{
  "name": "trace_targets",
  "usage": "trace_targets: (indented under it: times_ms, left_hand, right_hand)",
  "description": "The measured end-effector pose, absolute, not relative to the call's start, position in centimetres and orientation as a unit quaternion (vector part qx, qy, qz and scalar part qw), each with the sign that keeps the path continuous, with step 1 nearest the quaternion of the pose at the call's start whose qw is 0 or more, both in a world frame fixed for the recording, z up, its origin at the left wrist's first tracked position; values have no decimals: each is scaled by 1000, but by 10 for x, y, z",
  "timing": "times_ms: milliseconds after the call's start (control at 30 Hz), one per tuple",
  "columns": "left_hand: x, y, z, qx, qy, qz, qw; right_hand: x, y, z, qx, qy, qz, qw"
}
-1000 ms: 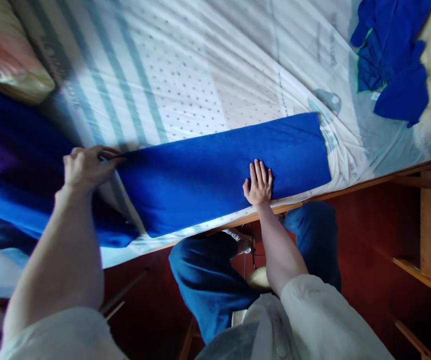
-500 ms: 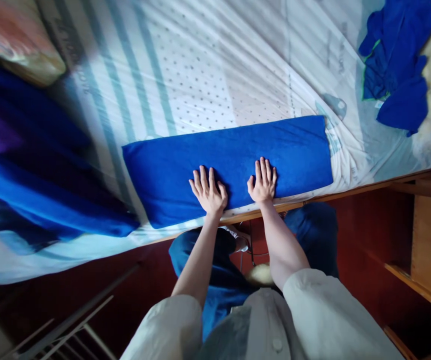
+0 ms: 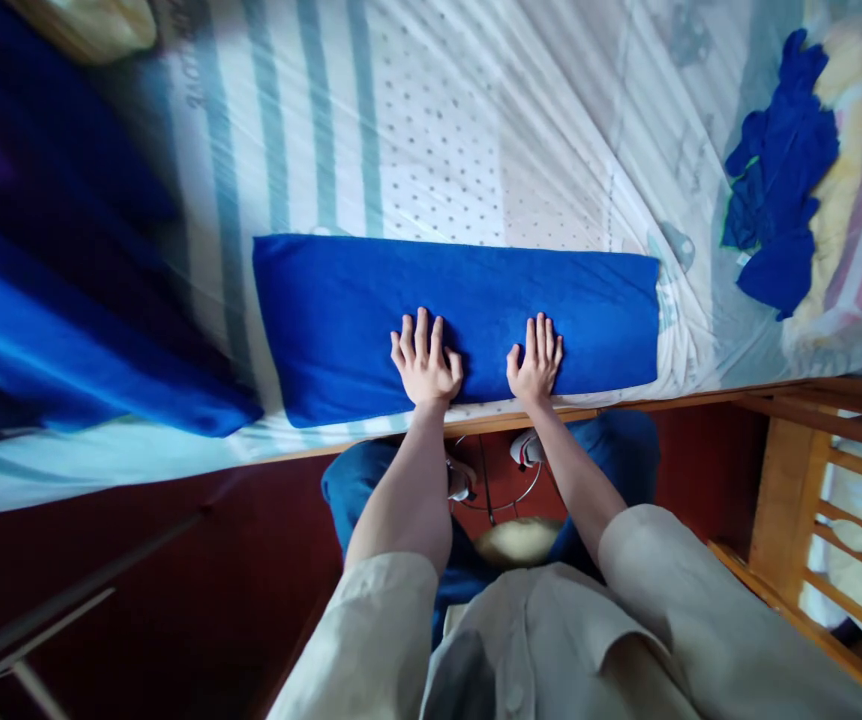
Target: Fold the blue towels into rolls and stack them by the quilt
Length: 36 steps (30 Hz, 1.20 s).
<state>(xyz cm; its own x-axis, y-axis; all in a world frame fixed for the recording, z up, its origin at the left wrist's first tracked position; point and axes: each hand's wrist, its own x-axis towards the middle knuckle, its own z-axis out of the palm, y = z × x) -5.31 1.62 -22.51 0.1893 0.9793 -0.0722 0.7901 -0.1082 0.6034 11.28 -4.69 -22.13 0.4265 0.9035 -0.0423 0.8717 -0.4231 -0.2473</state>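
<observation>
A blue towel (image 3: 341, 330), folded into a long flat rectangle, lies along the near edge of the bed. My left hand (image 3: 427, 365) rests on it a little left of its right half, palm down with the fingers spread. To the right, my right hand (image 3: 536, 360) also lies flat on the cloth, fingers stretched out and the thumb apart. Neither hand grasps the fabric. The towel's surface looks mostly smooth, and its near edge runs just under my wrists.
A large blue cloth (image 3: 63, 300) is heaped on the left of the bed. Crumpled blue cloths (image 3: 783, 180) lie at the far right. The patterned sheet (image 3: 438, 130) has creases. A wooden slatted frame (image 3: 783, 500) stands at the right, a metal frame (image 3: 48, 620) at the lower left.
The view has turned and shifted, so the towel now appears more level. Both hands stay flat on the towel in about the same places.
</observation>
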Motion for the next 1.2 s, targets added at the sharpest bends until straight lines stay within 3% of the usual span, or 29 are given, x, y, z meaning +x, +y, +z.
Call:
trace_targets:
  times_ms: [333,567,700,967,1200]
  left_hand:
    - [-54,19,-229,712,611,172,301]
    - [-55,22,-227,695,616,169,330]
    - [-56,22,-225,692,614,169,340]
    - [-59,21,-228,692,610,165,350]
    - [-59,21,-227,694,613,164,341]
  right_hand:
    - [93,-24,-227,-840,-525,80,111]
    - [72,13,-217,-731,-669,128,34]
    - [132,7,-216,-699,-705,119,-2]
    - [293,-4,-229,-786,-616,46,-1]
    - [352,0,-233,-835,-549,34,1]
